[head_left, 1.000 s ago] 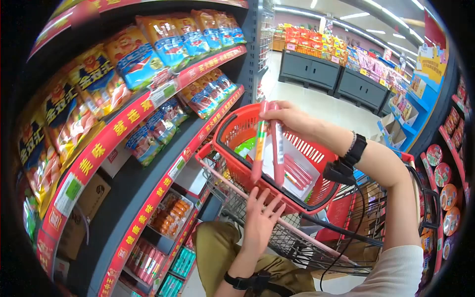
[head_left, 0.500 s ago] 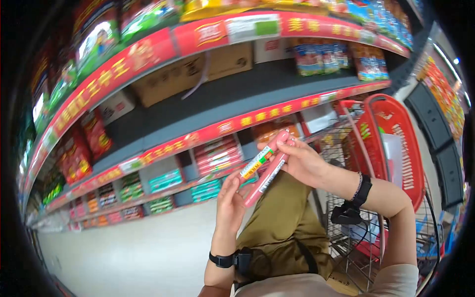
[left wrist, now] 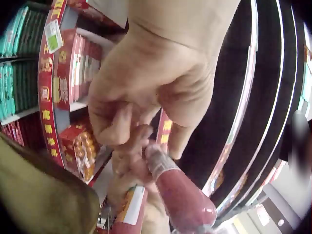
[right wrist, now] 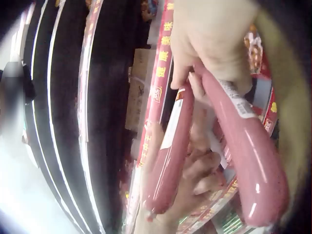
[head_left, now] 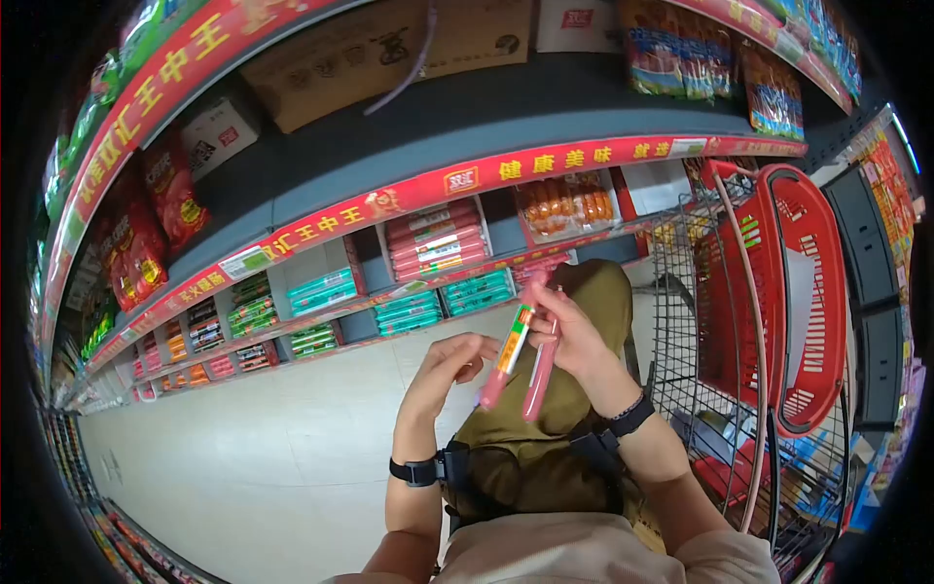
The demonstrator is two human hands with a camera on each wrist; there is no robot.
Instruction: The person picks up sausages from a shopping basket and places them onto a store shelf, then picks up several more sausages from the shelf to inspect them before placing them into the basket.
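Observation:
Two pink wrapped sausages hang from the right hand (head_left: 574, 336), which pinches them near their upper ends. One sausage (head_left: 510, 358) shows a green, orange and white label; the other (head_left: 538, 382) lies beside it, over the person's knee. Just left of them is the left hand (head_left: 443, 370), its fingers loosely bent and nothing seen in them. In the right wrist view both sausages (right wrist: 170, 151) (right wrist: 248, 156) spread apart below the gripping hand (right wrist: 214, 41), with the left hand (right wrist: 200, 170) behind them. The left wrist view shows the left hand (left wrist: 156, 73) near a sausage (left wrist: 183, 195).
Low shelf trays hold pink sausages (head_left: 438, 243), teal packs (head_left: 323, 290) and orange sausages (head_left: 567, 206). At the right stands a wire cart (head_left: 681, 292) with a red basket (head_left: 812, 341). Cardboard boxes (head_left: 379, 58) and red bags (head_left: 173, 200) sit on the shelf above.
The view has swung from the cart to the low shelves. The right hand has carried the two sausages from over the basket to above the lap. The left hand, at them half a second ago, has drawn back.

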